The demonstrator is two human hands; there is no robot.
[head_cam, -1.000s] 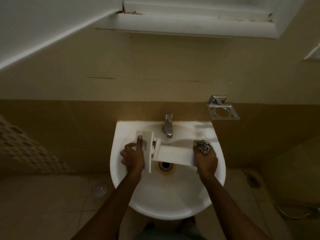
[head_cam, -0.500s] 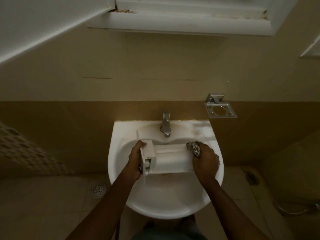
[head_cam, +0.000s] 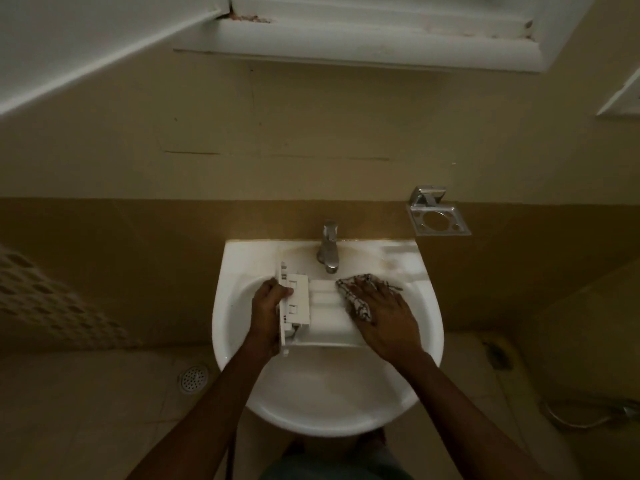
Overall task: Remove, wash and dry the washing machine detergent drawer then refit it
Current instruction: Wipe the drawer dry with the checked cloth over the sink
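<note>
The white detergent drawer [head_cam: 322, 313] lies lengthwise across the white wash basin [head_cam: 429, 327], below the tap, with its front panel at the left. My left hand [head_cam: 268, 311] grips that front panel end. My right hand [head_cam: 384, 317] lies flat on the drawer's right end and presses a patterned black-and-white cloth [head_cam: 356, 296] against it. The cloth is partly hidden under my fingers. The drawer's right end is covered by my hand.
A chrome tap [head_cam: 329, 247] stands at the basin's back, with no water visible from it. A metal holder [head_cam: 438, 216] hangs on the tiled wall at the right. A floor drain [head_cam: 194, 378] sits at the lower left, a hose [head_cam: 588, 414] at the lower right.
The drawer has turned from edge-on to lying flat with its compartments facing up. My right hand with the cloth has moved from the drawer's end onto its top.
</note>
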